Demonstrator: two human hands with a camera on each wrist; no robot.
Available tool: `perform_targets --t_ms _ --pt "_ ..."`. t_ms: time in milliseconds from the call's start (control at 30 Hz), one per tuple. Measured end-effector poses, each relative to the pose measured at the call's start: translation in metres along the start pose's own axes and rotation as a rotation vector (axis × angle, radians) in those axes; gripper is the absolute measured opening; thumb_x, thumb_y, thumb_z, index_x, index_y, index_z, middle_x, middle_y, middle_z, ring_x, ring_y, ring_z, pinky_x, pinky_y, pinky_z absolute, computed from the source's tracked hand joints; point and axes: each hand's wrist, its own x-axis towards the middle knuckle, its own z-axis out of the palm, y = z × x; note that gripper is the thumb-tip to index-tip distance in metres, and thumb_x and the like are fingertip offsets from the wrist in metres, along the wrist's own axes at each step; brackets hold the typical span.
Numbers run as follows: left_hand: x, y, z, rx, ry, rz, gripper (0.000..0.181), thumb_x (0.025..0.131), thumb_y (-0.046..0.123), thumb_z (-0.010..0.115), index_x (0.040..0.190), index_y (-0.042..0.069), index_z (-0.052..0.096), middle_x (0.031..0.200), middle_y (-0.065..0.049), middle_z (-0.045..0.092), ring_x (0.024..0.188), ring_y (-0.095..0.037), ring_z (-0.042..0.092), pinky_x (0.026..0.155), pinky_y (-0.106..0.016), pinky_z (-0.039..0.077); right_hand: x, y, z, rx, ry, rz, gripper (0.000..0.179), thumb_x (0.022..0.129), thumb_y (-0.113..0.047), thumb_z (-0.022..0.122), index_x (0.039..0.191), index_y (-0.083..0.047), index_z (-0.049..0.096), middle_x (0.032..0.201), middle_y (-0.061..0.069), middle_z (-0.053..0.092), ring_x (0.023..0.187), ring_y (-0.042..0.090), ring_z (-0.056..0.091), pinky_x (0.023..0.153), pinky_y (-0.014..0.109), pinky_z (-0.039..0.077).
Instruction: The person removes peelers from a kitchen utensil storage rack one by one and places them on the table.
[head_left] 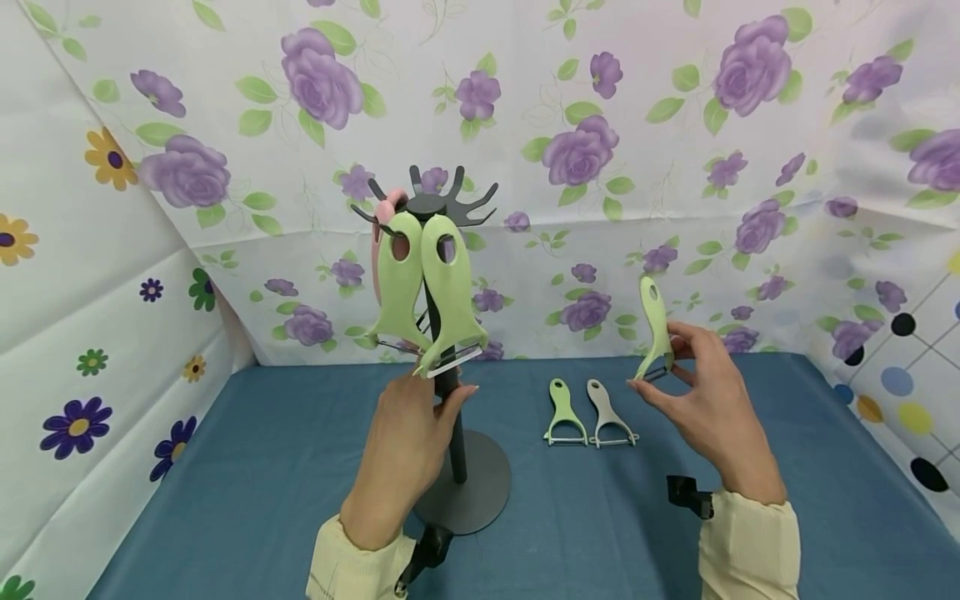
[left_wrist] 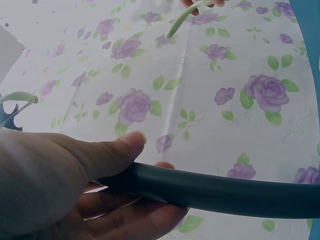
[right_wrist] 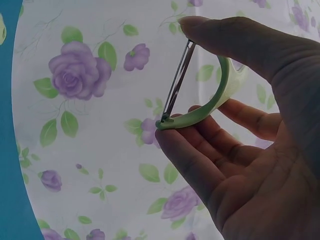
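Observation:
My left hand (head_left: 408, 433) grips the dark post (left_wrist: 225, 192) of a utensil stand, thumb on one side and fingers round the other. Two green peelers (head_left: 447, 283) hang by their handle holes at the front of the stand's hooked top, and a pink utensil (head_left: 392, 204) hangs partly hidden behind them. To the right, my right hand (head_left: 708, 400) pinches another green peeler (head_left: 656, 321) by its blade end, handle pointing up. In the right wrist view, thumb and fingertips hold the two ends of its metal blade (right_wrist: 177, 82).
On the blue tablecloth (head_left: 585, 517) lie a green peeler (head_left: 562, 412) and a whitish peeler (head_left: 609, 412), side by side between the stand and my right hand. Bare black hooks (head_left: 472, 204) spread at the stand's top right. Its round base (head_left: 487, 492) rests on the table before a floral backdrop (head_left: 525, 292).

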Motion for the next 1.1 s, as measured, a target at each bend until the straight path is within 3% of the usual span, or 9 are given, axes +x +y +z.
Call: perform_targets --t_ms 567,933,1100 --pt "0.000 0.000 0.001 -0.002 0.014 0.012 0.022 0.096 0.026 0.072 0.103 0.006 0.067 0.074 -0.005 0.063 0.059 -0.010 0.059 0.054 -0.024 0.048 0.001 0.016 0.002 -0.008 -0.054 0.054 0.076 0.085 -0.009 0.083 0.146 0.004 0.040 0.120 0.024 0.048 0.109 0.036 0.052 0.100 0.061 0.052" --pt "0.000 0.000 0.000 0.003 0.006 0.005 0.023 0.097 0.027 0.072 0.089 0.005 0.067 0.066 -0.004 0.056 0.053 -0.008 0.053 0.050 -0.022 0.044 0.004 0.024 0.003 -0.040 -0.097 0.111 0.076 0.087 -0.012 0.082 0.147 0.005 0.038 0.122 0.026 0.047 0.106 0.036 0.051 0.100 0.063 0.050" --pt "0.000 0.000 0.000 0.003 0.002 0.002 0.024 0.097 0.028 0.071 0.090 0.006 0.067 0.066 -0.004 0.057 0.054 -0.008 0.053 0.051 -0.022 0.044 0.004 0.030 0.006 -0.077 -0.126 0.143 0.078 0.088 -0.014 0.082 0.149 0.005 0.037 0.123 0.027 0.048 0.109 0.042 0.053 0.092 0.062 0.052"
